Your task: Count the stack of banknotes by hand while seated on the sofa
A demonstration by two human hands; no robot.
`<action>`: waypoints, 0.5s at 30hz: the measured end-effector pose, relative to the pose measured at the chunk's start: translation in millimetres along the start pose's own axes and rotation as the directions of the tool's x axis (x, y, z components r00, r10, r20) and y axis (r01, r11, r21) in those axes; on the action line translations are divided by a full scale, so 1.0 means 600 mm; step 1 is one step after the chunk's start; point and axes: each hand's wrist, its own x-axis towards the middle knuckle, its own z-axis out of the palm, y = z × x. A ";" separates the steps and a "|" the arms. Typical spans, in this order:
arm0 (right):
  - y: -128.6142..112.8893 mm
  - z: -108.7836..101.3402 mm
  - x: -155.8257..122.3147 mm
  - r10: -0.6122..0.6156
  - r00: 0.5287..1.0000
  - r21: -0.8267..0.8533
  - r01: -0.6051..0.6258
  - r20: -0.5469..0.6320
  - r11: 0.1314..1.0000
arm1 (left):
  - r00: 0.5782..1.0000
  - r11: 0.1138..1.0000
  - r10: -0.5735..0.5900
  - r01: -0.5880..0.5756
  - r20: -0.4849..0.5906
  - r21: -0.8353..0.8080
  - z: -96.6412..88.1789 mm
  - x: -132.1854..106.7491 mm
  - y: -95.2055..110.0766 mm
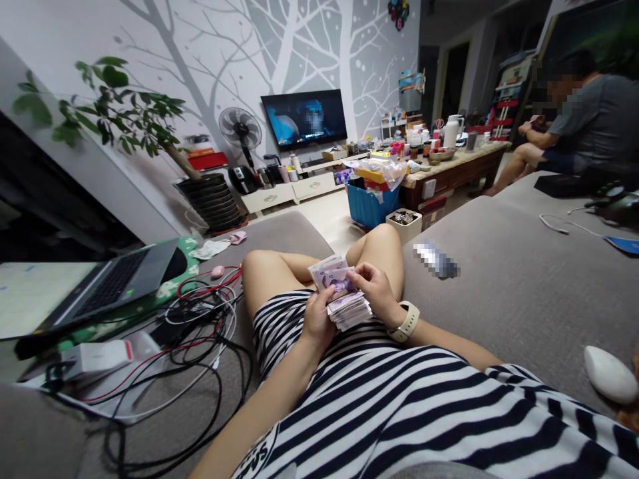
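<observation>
**View:** head camera, looking down at a person seated on a grey fabric sofa [499,286], in a black-and-white striped garment [399,406].

**Risk:** the notes sit loosely fanned above bare thighs with nothing beneath them, so a slack grip or a sudden shift of the legs could spill some into the gap between the thighs or onto the sofa. Any that slid left could slip in among the tangled black, red and white cables [200,339].

**Left hand** [318,319]**:** its fingers [319,299] curl closely around the lower edge of the notes, cradling them from below.

**Right hand** [374,291]**:** its fingers [362,274] are together and bent over the top of the notes, pressing on the uppermost ones. A cream strap watch [404,321] sits on this wrist.

**Thing in hand:** a stack of mauve paper banknotes [349,309], held between both hands above the lap.

**Nearby:** a silver laptop [110,286] lies to the left, and a pink computer mouse [217,271] sits beyond the cables. Another person [594,126] sits at the upper right.
</observation>
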 end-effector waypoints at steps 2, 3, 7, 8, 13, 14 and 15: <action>-0.001 -0.001 -0.001 -0.008 1.000 -0.012 0.008 -0.006 1.000 | 1.000 1.000 0.004 -0.004 -0.006 0.013 0.000 0.000 0.001; -0.002 -0.001 -0.001 -0.012 1.000 -0.018 0.012 -0.007 1.000 | 1.000 1.000 0.003 -0.003 -0.010 0.020 0.000 0.000 0.001; -0.008 0.000 -0.002 -0.018 1.000 -0.033 0.017 -0.010 0.999 | 1.000 1.000 -0.007 0.007 -0.012 0.030 -0.001 0.003 -0.001; -0.009 0.000 -0.001 -0.019 1.000 -0.036 0.018 -0.012 0.999 | 1.000 1.000 -0.014 0.014 -0.006 0.015 -0.001 0.004 -0.001; -0.011 0.000 -0.001 -0.023 1.000 -0.033 0.023 -0.018 0.999 | 0.998 0.992 -0.045 0.049 0.037 -0.116 0.002 0.010 -0.002; -0.012 0.000 -0.001 -0.029 0.999 -0.029 0.028 -0.016 0.999 | 0.999 0.990 -0.041 0.045 0.036 -0.131 0.002 0.011 -0.002; -0.012 0.000 -0.001 -0.037 0.999 -0.023 0.037 -0.012 0.999 | 0.999 0.989 -0.035 0.039 0.030 -0.140 0.002 0.012 -0.003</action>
